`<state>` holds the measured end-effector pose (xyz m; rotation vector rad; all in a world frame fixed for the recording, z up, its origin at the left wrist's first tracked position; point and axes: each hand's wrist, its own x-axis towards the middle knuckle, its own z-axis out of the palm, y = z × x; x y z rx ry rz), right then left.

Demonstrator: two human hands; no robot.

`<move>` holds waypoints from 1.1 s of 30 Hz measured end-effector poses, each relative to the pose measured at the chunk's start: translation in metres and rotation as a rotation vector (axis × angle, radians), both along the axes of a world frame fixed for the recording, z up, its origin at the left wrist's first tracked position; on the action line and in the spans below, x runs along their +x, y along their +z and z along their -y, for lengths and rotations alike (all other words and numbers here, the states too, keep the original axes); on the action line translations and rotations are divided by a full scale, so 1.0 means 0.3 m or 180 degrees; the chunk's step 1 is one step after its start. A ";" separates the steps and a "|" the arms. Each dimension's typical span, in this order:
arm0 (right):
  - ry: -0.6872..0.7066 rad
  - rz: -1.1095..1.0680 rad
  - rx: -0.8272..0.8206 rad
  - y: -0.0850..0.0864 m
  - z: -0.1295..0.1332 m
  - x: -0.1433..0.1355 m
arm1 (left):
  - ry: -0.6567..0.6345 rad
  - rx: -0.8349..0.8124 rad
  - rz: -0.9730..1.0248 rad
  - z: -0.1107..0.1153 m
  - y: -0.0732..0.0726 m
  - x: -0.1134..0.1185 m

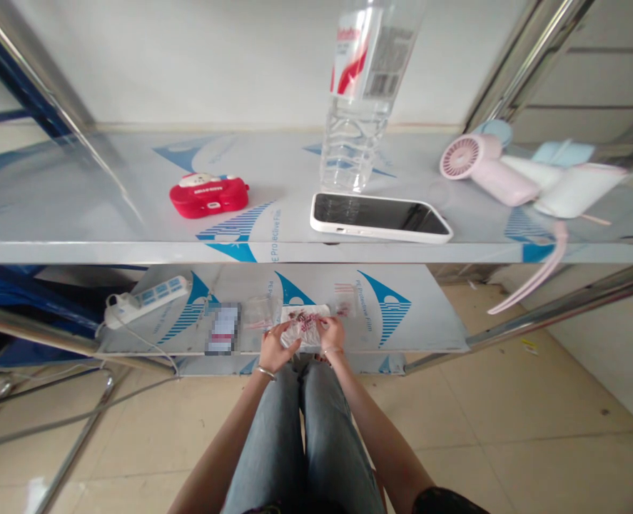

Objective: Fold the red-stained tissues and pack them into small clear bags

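A white sheet (293, 334), tissue-like and crinkled, lies on the lower shelf with many small dark red beads (308, 320) scattered over it. At its left edge rests my left hand (277, 348), thumb and fingers apart, touching the sheet beside the beads. My right hand (332, 334) is at the sheet's right edge, its fingertips pinched together close to the beads; what they hold is too small to make out. A clear plastic bag (261, 311) lies just left of the sheet. Another small clear bag (344, 303), with some dark red bits in it, lies to the right.
Left on the lower shelf (428, 314) are a blurred-out phone (223, 330) and a white power strip (160, 293) with a cable. Above, the upper shelf (134, 251) carries a red case (209, 195), a water bottle (356, 121), a white-edged phone (380, 217) and a pink handheld fan (490, 168).
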<state>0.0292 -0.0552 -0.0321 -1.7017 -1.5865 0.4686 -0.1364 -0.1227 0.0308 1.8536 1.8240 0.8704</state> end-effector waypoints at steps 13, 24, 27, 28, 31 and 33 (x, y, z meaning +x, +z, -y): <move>0.0365 -0.0179 0.0256 0.071 -0.011 -0.019 | 0.0206 -0.0068 0.0142 -0.026 -0.006 0.033; 0.0458 0.0764 -0.0210 -0.077 -0.076 0.015 | 0.0063 -0.0096 0.0819 -0.017 -0.042 -0.026; 0.0492 0.0816 -0.0196 -0.069 -0.071 0.013 | -0.0042 -0.0028 0.0776 -0.011 -0.039 -0.035; 0.0498 0.0837 -0.0183 -0.068 -0.067 0.015 | -0.0077 -0.0005 0.0758 -0.010 -0.039 -0.037; 0.0549 0.0961 -0.0129 -0.071 -0.056 0.025 | -0.0186 0.0085 0.0704 -0.009 -0.044 -0.039; 0.0590 0.1061 -0.0070 -0.077 -0.049 0.033 | -0.0255 0.0153 0.0650 -0.010 -0.046 -0.038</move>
